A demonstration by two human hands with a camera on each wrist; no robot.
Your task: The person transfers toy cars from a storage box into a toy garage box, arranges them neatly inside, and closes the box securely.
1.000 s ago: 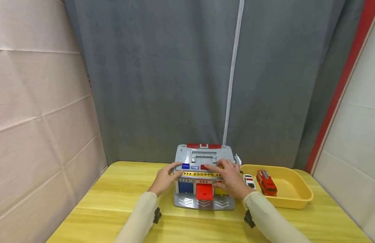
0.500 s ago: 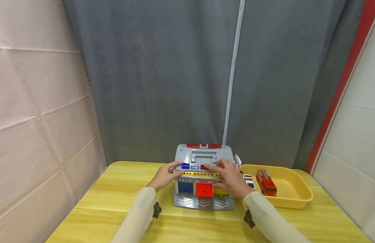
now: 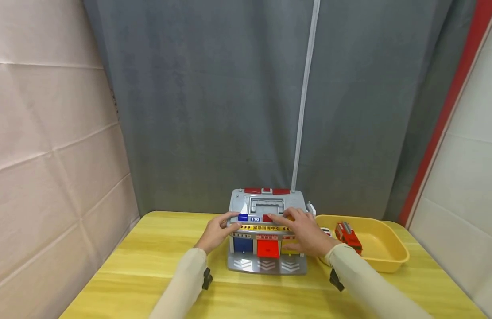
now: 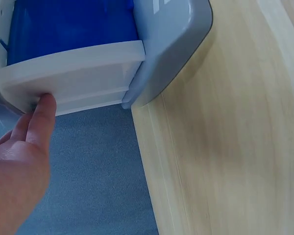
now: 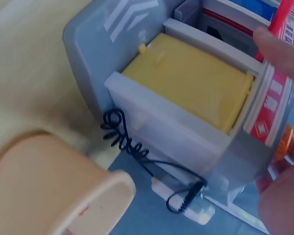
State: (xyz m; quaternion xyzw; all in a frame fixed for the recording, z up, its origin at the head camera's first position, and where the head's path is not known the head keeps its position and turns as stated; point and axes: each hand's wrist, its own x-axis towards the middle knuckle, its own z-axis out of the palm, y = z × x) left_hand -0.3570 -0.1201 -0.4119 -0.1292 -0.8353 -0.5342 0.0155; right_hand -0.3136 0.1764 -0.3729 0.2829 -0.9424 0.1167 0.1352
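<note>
A grey toy rescue garage (image 3: 239, 204) stands at the middle of the table, with blue, red and yellow doors along its front. My left hand (image 3: 215, 232) holds its left end, thumb by the front roof edge; in the left wrist view, the fingertips (image 4: 44, 110) touch the white side wall. On the roof's right part lies my right hand (image 3: 309, 235), a fingertip at the red button (image 3: 266, 218). The red door (image 3: 268, 249) sticks outward, while the blue door (image 3: 243, 245) and yellow door (image 5: 186, 78) are closed. Right-hand fingers reach near an orange button (image 5: 285, 141).
To the right sits a yellow tray (image 3: 403, 254) holding a red toy fire truck (image 3: 348, 235) and a white toy car (image 3: 327, 231), partly hidden by my right hand. A black coiled cord (image 5: 125, 139) hangs at the garage's right side. A grey curtain (image 3: 214, 110) stands behind.
The red door looks shorter, its lower edge higher than a second ago. My right wrist and sleeve have shifted slightly right, covering more of the white car. The left hand stays at the same place.
</note>
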